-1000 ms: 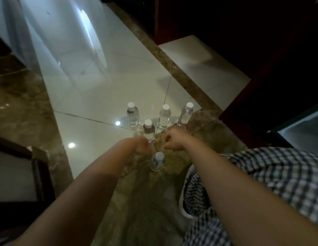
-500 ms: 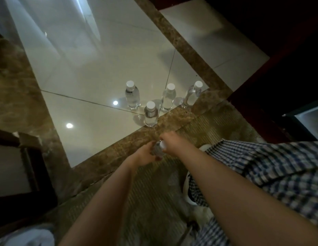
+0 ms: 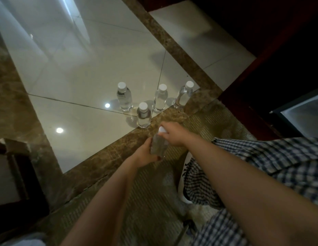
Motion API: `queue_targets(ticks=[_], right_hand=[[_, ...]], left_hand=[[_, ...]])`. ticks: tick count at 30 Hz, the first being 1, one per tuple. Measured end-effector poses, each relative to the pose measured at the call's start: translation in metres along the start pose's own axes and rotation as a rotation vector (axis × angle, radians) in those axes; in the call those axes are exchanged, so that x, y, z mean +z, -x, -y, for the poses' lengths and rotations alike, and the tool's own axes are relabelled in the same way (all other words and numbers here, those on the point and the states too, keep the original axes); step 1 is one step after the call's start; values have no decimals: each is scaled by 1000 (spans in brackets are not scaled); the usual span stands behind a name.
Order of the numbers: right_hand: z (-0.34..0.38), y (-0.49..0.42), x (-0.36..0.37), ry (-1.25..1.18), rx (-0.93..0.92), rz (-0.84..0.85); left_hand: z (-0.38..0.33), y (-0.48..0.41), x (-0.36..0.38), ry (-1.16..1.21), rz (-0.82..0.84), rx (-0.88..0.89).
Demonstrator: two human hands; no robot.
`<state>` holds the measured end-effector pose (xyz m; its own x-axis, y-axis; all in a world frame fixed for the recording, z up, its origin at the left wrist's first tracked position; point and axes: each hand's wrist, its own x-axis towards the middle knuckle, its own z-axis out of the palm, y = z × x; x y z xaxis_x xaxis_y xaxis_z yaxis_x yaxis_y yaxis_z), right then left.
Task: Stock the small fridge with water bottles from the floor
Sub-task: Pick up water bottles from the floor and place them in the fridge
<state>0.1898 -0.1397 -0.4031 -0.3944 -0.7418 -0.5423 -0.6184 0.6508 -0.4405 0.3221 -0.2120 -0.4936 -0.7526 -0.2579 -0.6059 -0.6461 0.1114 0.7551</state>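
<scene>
While four other bottles (image 3: 144,115) stand on the pale tiles (image 3: 83,77) beyond, I see the clear plastic white-capped water bottle (image 3: 158,144) between both hands, left hand (image 3: 145,154) wrapping its base, right hand (image 3: 173,134) gripping its cap.

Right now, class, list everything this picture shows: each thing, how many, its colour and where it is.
Standing bottles: four, clear with white caps, on the pale tile by the brown border.
Held bottle: one, clear, white cap, between both hands.
Fridge: one, dark frame, right edge.
Mat: one, tan woven, bottom centre.
Checked clothing: blue-white, lower right.
Left hand: grips the held bottle's body.
Right hand: grips its cap end.
</scene>
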Motion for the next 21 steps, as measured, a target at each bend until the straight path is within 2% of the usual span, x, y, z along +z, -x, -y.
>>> queue_targets(ticks=[6, 9, 12, 15, 21], right_hand=[[9, 22, -49, -45, -53, 19], [12, 37, -79, -2, -77, -10], [14, 57, -110, 17, -103, -77], [8, 80, -144, -6, -98, -179], [-22, 137, -210, -171, -98, -410]], left_hand=[[-34, 10, -2, 51, 36, 102], [-58, 16, -1, 48, -26, 185], [-89, 20, -8, 54, -73, 205], [-134, 20, -15, -59, -4, 266], [-239, 31, -5, -222, -4, 432]])
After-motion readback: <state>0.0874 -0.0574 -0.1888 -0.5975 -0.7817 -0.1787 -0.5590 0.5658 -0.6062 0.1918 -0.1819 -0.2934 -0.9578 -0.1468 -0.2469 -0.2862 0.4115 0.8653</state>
